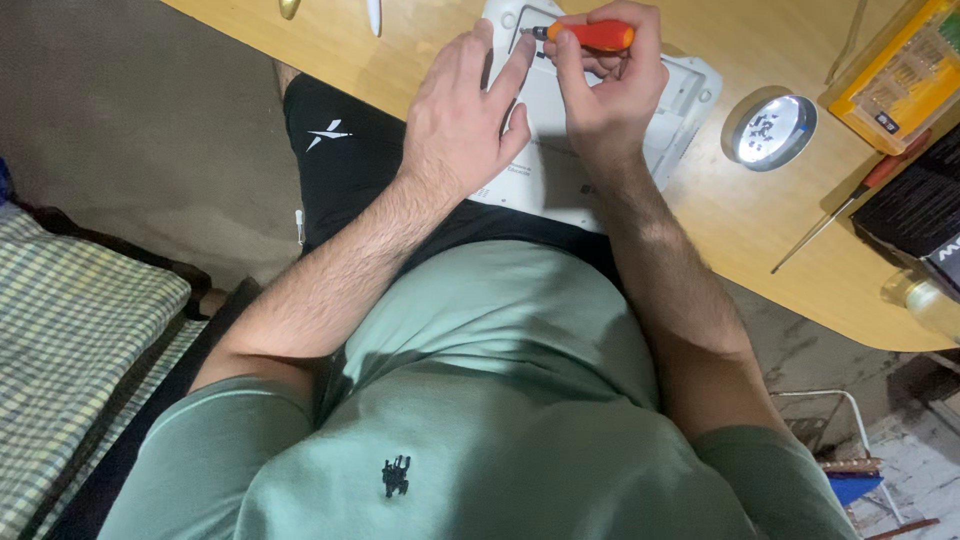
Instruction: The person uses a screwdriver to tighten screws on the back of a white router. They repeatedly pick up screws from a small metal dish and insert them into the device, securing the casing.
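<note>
We see the right hand (pixel 610 85) clamped on an orange-handled screwdriver (pixel 590 36) while the flat, open left hand (pixel 465 110) steadies the white plastic device casing (pixel 560 160).

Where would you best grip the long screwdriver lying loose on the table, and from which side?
Probably by the red handle, coming from above. The long screwdriver lies flat on the table, its thin shaft slanting down-left, too slim to pinch well. The handle is thicker, but a black case crowds its far end, so approach from the open side nearer the round dish.
</note>
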